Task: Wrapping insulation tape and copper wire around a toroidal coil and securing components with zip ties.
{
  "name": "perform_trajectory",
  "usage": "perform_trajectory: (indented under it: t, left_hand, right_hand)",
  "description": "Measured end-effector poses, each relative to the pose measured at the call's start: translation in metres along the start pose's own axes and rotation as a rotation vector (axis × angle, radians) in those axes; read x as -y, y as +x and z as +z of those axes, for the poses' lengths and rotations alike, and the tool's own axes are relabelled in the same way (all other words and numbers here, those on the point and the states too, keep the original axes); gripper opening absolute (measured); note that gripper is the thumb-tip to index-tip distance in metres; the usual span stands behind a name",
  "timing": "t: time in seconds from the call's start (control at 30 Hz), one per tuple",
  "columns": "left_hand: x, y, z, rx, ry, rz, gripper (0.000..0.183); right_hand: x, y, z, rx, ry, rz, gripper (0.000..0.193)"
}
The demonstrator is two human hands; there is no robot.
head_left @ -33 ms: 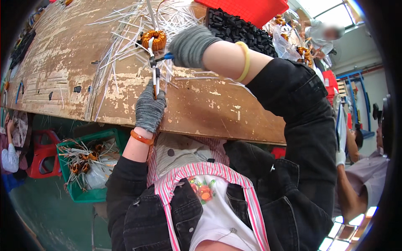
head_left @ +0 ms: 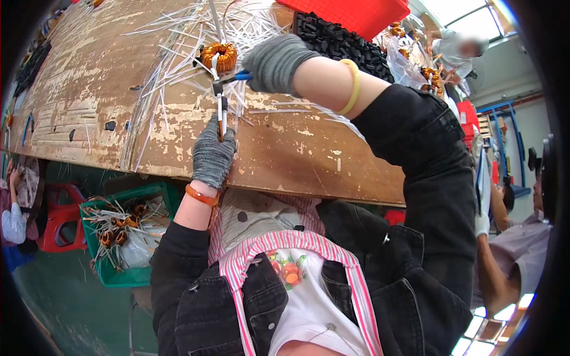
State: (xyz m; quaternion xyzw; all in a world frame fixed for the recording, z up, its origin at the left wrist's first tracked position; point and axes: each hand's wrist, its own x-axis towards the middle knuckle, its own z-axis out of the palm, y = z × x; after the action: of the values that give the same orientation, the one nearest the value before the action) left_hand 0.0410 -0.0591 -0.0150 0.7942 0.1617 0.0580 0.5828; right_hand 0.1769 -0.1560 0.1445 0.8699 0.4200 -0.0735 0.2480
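Observation:
A toroidal coil (head_left: 225, 58) wound with copper-coloured wire lies on the worn wooden table. Its white-sleeved leads (head_left: 221, 113) run toward me, with a small black piece (head_left: 217, 88) on them just below the coil. Fingers of my left hand (head_left: 212, 157), in a grey knit glove, are closed around the lower ends of these leads. My right hand (head_left: 273, 64), gloved alike, is wrapped round a blue-handled hand tool (head_left: 243, 75). The tool's dark tip is beside the leads, close to the black piece; whether it touches them I cannot tell.
Loose white sleeving strips (head_left: 252, 24) lie scattered round the coil. Beyond my right hand are a heap of small black pieces (head_left: 341, 47) and a red basket (head_left: 362, 15). A green crate (head_left: 124, 277) of coils stands low left, near a red stool (head_left: 62, 219). People are at the right.
My right hand has shifted slightly to the right with the blue-handled tool, its tip drawing back a little from the leads. My left hand and the coil stay put.

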Motion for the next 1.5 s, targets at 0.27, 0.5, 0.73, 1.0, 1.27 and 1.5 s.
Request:
perform_trajectory:
  t: [0.27, 0.5, 0.73, 1.0, 1.27, 1.5]
  left_hand:
    - [0.019, 0.004, 0.006, -0.092, 0.108, 0.133, 0.036]
    - [0.008, 0.002, 0.003, -0.054, 0.092, 0.079, 0.041]
    - [0.007, -0.007, -0.006, 0.024, -0.211, 0.02, 0.037]
    - [0.013, -0.011, -0.022, 0.011, -0.866, 0.081, 0.044]
    - [0.013, -0.01, -0.025, -0.025, -0.889, 0.097, 0.046]
    - [0.003, -0.014, -0.014, 0.011, -0.571, 0.129, 0.034]
  right_hand:
    - [-0.002, 0.001, 0.007, -0.183, -0.129, 0.077, 0.04]
    - [0.004, 0.016, 0.013, -0.201, -0.13, 0.069, 0.038]
    - [0.006, 0.022, 0.002, -0.015, 0.054, 0.045, 0.03]
    - [-0.005, 0.03, 0.047, 0.177, 0.339, 0.17, 0.045]
    - [0.03, 0.05, 0.048, -0.049, 0.521, 0.175, 0.069]
    - [0.078, 0.119, 0.065, -0.042, 1.518, 0.125, 0.059]
